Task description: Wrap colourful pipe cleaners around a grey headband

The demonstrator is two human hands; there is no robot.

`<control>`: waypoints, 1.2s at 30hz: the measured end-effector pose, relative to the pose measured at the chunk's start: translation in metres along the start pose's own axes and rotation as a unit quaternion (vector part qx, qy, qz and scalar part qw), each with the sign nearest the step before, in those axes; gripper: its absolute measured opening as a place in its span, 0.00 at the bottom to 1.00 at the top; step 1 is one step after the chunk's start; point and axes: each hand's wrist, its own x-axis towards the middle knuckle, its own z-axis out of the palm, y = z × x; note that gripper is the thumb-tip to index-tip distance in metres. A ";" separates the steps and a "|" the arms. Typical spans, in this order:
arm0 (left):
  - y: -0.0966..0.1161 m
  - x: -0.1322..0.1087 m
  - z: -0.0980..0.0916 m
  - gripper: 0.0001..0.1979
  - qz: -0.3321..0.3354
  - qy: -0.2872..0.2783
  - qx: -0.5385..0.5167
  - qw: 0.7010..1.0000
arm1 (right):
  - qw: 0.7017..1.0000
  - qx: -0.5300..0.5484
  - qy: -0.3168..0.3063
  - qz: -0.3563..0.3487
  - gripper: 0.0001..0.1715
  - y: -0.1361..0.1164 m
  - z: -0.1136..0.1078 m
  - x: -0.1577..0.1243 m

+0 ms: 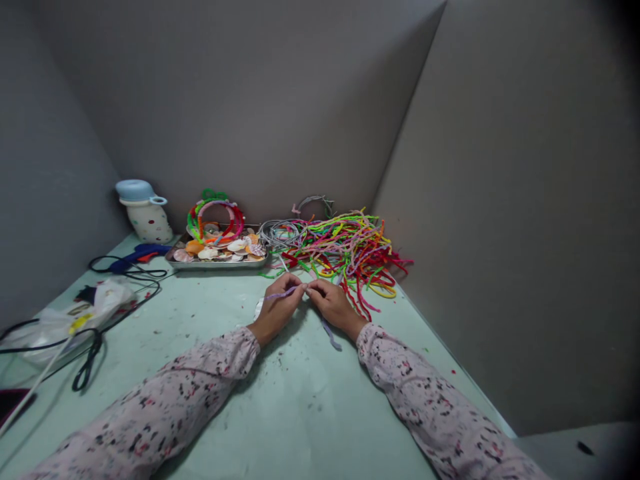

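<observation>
Both hands meet fingertip to fingertip above the middle of the table. My left hand [281,303] pinches a purple pipe cleaner [281,293], one end of which lies across the back of the fingers. Right against it, my right hand [334,303] is closed in a pinch at the same spot. A greyish-purple fuzzy length [331,335] hangs below the right hand toward the tabletop. Whether the two lengths are one piece is hidden by the fingers. Just beyond the hands lies a tangled heap of bright pipe cleaners [350,243].
A metal tray [215,265] of seashells [236,245] stands at the back, with colourful pipe-cleaner rings [220,217] on it. Coiled grey wire [283,233] lies beside it. A blue-lidded cup [145,212], black cables [93,360] and a plastic bag [107,300] occupy the left. Grey walls enclose the table [295,413].
</observation>
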 end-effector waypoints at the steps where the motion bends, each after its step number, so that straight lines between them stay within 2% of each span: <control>1: -0.001 0.000 0.001 0.09 -0.005 0.006 0.004 1.000 | 1.000 -0.003 0.000 0.001 0.11 0.000 0.000 0.000; 10: -0.003 0.002 0.002 0.07 -0.031 0.013 -0.031 0.999 | 1.000 -0.006 0.006 0.000 0.11 0.001 0.001 0.001; 18: -0.001 0.001 0.001 0.07 -0.021 0.006 -0.031 0.999 | 1.000 -0.002 0.008 0.005 0.12 0.000 0.000 0.001; 23: -0.005 0.003 0.002 0.11 -0.014 0.000 -0.049 0.999 | 1.000 0.003 0.018 0.019 0.12 -0.002 -0.002 0.001; 26: -0.009 0.004 0.003 0.13 -0.024 -0.018 -0.049 0.998 | 1.000 0.006 0.022 0.019 0.11 -0.002 -0.002 0.001; 31: -0.006 0.002 0.000 0.19 -0.015 -0.093 -0.001 0.996 | 1.000 0.004 0.017 0.012 0.11 -0.001 -0.001 0.000; 36: -0.003 -0.001 -0.002 0.19 -0.010 -0.081 0.006 0.997 | 1.000 -0.012 -0.001 -0.012 0.11 -0.001 0.000 -0.001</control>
